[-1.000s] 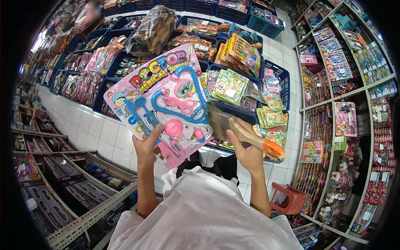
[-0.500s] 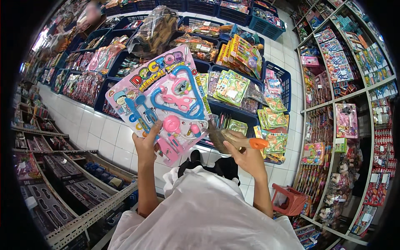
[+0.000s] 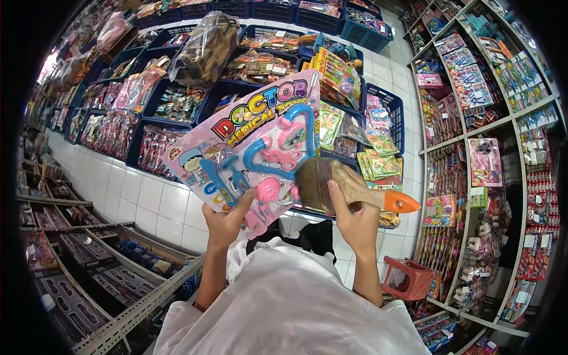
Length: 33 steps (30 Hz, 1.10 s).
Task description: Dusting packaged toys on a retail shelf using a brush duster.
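A pink card of toy doctor's things (image 3: 236, 149) is held up tilted in front of the person's body, its printed face toward the camera. Under its clear cover lie a blue stethoscope (image 3: 309, 133), pink scissors (image 3: 282, 158), a round pink piece (image 3: 268, 189) and a blue syringe (image 3: 239, 181). The left hand (image 3: 226, 223) grips the card's lower edge, thumb on the front and the other fingers mostly hidden behind. The right hand (image 3: 358, 226) is closed around a wide paintbrush (image 3: 368, 194) with a wooden, orange-tipped handle. Its brown bristles point left and overlap the card's right edge; whether they press on it cannot be told.

Below the hands is the person's white shirt (image 3: 284, 302). Beyond the card, dark blue crates (image 3: 135, 142) full of packaged toys stand on a white tiled floor (image 3: 142, 192), and a clear bag of brown items (image 3: 207, 50) rests on top of them. A perforated metal rack (image 3: 142, 305) stands at left; tall shelving (image 3: 473, 317) packed with toys fills the right, near a red plastic stool (image 3: 421, 285).
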Available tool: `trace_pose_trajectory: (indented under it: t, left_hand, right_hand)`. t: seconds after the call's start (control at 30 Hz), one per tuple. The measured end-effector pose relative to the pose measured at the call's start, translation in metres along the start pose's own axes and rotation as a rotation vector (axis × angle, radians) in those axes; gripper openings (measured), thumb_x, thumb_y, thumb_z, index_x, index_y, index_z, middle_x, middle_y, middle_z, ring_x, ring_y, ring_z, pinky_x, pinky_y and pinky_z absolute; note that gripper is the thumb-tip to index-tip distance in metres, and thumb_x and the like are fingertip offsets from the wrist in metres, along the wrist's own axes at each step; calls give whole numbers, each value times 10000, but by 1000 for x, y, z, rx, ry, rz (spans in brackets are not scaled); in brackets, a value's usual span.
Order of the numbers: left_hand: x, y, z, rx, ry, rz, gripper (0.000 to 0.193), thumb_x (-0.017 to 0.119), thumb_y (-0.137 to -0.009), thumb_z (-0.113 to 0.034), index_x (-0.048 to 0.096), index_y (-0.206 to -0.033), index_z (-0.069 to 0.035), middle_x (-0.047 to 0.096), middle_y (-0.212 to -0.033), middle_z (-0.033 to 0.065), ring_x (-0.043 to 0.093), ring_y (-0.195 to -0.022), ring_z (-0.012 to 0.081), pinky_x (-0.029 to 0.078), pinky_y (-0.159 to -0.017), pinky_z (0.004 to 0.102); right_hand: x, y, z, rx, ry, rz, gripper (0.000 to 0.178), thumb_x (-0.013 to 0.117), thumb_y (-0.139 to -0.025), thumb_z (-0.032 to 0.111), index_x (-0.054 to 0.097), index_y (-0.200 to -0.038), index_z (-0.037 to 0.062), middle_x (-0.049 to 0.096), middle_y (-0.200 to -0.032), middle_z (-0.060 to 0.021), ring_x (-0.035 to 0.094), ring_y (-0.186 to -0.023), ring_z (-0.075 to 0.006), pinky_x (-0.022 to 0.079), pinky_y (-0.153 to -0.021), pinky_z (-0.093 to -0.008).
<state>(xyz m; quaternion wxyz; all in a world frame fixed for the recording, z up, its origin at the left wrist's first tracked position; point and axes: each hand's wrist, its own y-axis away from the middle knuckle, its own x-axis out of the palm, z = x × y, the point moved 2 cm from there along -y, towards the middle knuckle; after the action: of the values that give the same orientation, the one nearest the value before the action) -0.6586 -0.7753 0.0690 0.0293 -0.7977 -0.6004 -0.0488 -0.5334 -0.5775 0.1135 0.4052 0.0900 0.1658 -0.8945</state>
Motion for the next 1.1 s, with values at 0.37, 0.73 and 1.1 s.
trace_pose_trajectory:
  t: [0.37,0.73,1.1]
  left_hand:
    - [3,-1,-5,34,8,0,172,716,-818,10,674,-985,19,677,-878,35,613,-727,78,489,-635,234]
    - [-1,-6,-6,-67,-42,18,120,726,-826,-25,676,-932,2,666,-814,17,580,-657,62,461,-580,220]
    - [8,-8,-4,-64,-16,-18,108,731,-828,-59,690,-916,-13,648,-758,-6,546,-606,43,418,-530,201]
  right_hand:
    - [22,8,22,-221,240,38,256,675,-834,10,680,-1087,-20,676,-1125,-163,689,-967,-244,543,-804,-304]
    - [11,0,11,-199,312,39,292,681,-832,3,658,-1119,-44,677,-1110,-177,681,-980,-260,523,-861,-321]
    - [-1,2,15,-134,282,-122,310,678,-859,48,631,-1141,-71,672,-1112,-159,643,-990,-187,493,-881,-303]
